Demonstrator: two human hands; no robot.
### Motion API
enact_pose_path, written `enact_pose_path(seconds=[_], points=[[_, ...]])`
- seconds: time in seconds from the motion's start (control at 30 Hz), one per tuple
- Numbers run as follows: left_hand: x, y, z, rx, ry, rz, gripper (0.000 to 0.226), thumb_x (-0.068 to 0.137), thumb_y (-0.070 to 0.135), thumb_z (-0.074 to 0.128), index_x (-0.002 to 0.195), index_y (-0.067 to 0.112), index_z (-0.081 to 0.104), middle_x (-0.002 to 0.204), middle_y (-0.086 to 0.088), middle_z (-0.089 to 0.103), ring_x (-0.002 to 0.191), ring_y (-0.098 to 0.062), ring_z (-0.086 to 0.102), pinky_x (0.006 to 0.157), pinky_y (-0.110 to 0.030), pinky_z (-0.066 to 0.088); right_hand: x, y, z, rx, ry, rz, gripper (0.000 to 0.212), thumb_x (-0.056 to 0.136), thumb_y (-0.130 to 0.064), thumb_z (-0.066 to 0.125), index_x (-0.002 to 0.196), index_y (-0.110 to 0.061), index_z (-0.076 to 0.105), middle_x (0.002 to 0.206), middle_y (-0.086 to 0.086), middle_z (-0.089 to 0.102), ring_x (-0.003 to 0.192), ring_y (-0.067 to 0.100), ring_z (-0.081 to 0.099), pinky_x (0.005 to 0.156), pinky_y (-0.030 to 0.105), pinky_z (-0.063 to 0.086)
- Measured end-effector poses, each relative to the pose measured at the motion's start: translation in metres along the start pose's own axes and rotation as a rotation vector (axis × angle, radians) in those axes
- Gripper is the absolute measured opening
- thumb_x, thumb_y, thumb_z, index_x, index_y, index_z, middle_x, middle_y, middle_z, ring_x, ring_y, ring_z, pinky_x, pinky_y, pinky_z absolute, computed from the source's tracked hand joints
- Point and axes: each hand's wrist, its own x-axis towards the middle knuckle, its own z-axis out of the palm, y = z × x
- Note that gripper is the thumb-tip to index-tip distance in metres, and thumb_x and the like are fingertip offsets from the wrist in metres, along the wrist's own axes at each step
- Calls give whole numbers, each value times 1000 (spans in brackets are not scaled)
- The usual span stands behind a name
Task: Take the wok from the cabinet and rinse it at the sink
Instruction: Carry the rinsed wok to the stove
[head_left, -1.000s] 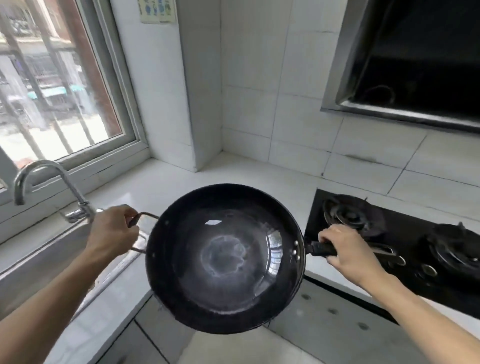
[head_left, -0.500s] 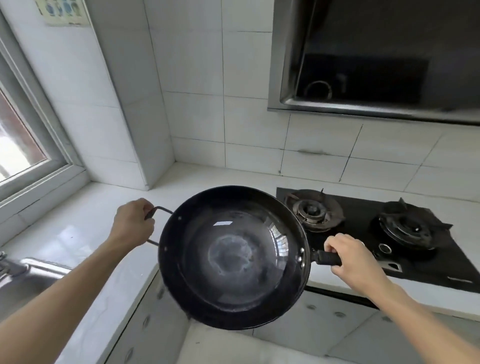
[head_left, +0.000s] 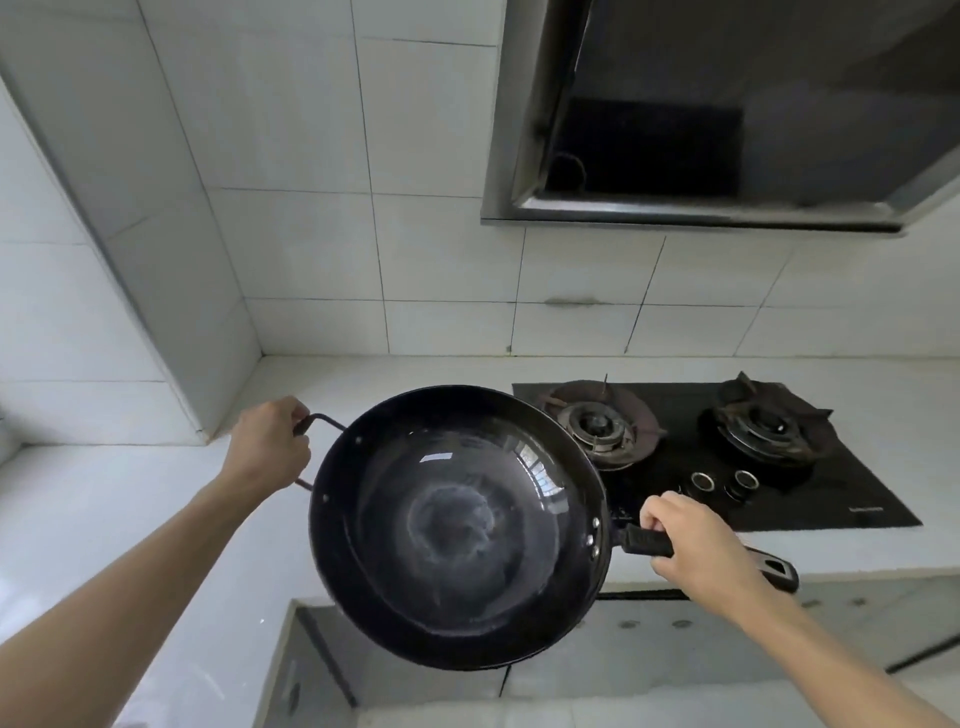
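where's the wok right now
In the head view the wok is held mid-frame in the air by the left hand and right hand, left of the gas stove.

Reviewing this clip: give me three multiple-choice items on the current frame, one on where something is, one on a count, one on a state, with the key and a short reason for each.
1. Where is the wok?
A. on a burner
B. held in the air in front of the counter
C. lying in a sink

2. How many burners show on the gas hob?
A. one
B. two
C. four

3. How is the wok held?
A. by both hands
B. by the right hand alone
C. by neither hand

Key:
1 B: it hangs clear of the counter and hob.
2 B: two rings sit side by side.
3 A: the left hand grips the loop handle, the right hand grips the long handle.
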Motion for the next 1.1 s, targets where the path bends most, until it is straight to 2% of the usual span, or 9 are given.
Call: enact_pose_path(seconds=[0.27, 0.57, 0.93, 1.1], points=[[71, 10, 46, 72, -68, 3, 27, 75, -3, 54, 98, 8, 64, 90, -10, 65, 78, -28, 54, 61, -33, 41, 62, 17, 22, 32, -33, 66, 33, 66, -13, 72, 73, -32, 46, 75, -11, 47, 69, 8, 48, 59, 27, 45], [148, 9, 66, 166, -84, 34, 32, 76, -4, 53, 105, 6, 64, 96, -14, 66, 89, -36, 56, 74, -39, 47, 118, 11, 37, 73, -63, 65, 30, 68, -20, 73, 75, -32, 47, 75, -11, 47, 68, 7, 49, 58, 28, 46], [235, -21, 112, 110, -155, 101, 30, 75, -3, 52, 101, 8, 65, 90, -12, 65, 81, -29, 50, 69, -36, 43, 155, -25, 55, 49, -93, 193, 28, 70, -21, 74, 78, -30, 49, 77, -10, 47, 70, 7, 50, 61, 25, 47], [264, -29, 129, 103, -182, 127, 33, 76, -3, 53, 104, 9, 65, 98, -14, 66, 91, -35, 57, 76, -39, 48, 168, -39, 64, 34, -120, 262, 28, 70, -21, 74, 78, -30, 49, 77, -9, 48, 69, 7, 50, 60, 25, 47]])
